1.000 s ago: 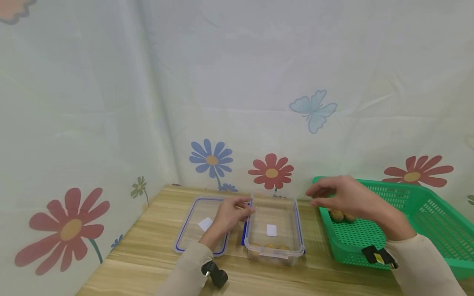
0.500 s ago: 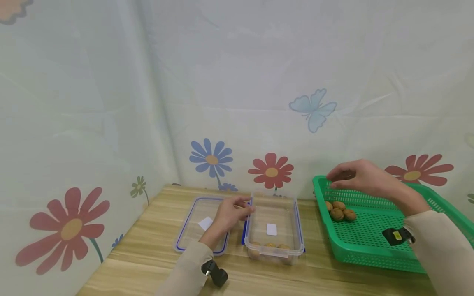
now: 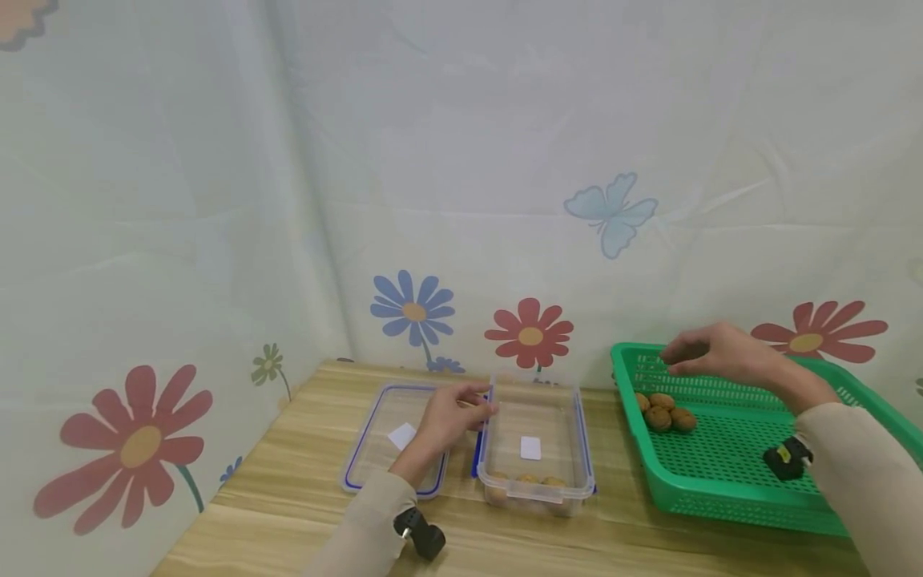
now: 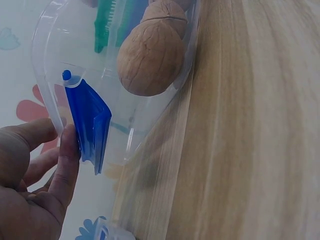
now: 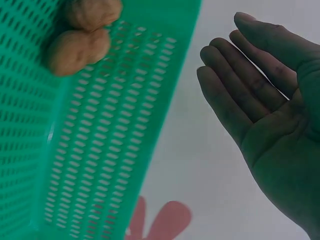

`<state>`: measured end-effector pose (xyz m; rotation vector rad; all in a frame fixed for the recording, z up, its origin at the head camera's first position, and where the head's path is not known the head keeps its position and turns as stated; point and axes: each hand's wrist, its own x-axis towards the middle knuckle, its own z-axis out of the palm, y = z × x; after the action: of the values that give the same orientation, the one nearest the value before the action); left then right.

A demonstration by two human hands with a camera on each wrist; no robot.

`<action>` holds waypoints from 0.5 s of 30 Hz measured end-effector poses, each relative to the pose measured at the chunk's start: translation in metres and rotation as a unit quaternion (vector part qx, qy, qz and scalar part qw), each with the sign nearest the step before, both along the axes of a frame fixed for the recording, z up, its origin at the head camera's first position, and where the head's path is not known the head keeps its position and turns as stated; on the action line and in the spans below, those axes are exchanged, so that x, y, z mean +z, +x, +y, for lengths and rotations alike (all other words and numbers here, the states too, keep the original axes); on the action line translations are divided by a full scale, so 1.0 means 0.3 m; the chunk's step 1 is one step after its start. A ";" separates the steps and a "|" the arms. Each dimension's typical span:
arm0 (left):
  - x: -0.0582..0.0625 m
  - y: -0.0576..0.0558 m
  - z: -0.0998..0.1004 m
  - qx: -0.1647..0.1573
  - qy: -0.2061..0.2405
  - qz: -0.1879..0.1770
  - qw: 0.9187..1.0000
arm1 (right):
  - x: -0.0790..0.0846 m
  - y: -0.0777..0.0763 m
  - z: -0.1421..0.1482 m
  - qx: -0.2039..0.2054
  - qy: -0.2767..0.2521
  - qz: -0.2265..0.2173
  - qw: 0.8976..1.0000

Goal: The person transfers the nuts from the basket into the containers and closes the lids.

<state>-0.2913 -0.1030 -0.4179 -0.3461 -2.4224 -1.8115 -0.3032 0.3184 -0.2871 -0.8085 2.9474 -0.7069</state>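
Note:
A clear plastic food container [image 3: 530, 409] with blue side latches stands on the table, several walnuts [image 3: 526, 481] along its near end. My left hand [image 3: 450, 413] pinches its left rim between thumb and finger. In the left wrist view the fingers [image 4: 68, 155] lie beside a blue latch [image 4: 92, 120]. My right hand [image 3: 728, 353] hovers over the back of a green basket [image 3: 721, 497], relaxed and holding nothing, as the right wrist view confirms with its bare palm [image 5: 280, 135]. Several walnuts [image 3: 659, 417] sit together in the basket's left corner.
Flat on the table left of the container lies its clear lid [image 3: 368, 449] with a blue seal, partly under my left forearm. Close behind hangs a flower-printed curtain [image 3: 461, 160]. The wooden table [image 3: 288, 505] reaches toward me in front.
My right hand has moved right, from the gap between container and basket to over the basket, uncovering the walnuts there. The left hand has stayed at the container's rim.

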 end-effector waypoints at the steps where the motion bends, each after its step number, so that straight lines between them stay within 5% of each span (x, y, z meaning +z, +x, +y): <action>1: -0.001 -0.001 0.000 0.001 -0.001 -0.001 1.000 | -0.009 -0.006 0.008 0.000 0.001 -0.004 1.000; 15: -0.003 -0.007 0.001 0.003 -0.001 -0.004 1.000 | -0.136 -0.068 0.087 0.012 -0.009 -0.085 0.996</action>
<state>-0.2933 -0.1028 -0.4187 -0.3319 -2.4283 -1.8105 -0.3235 0.3446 -0.3279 -0.7442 2.7799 -0.7601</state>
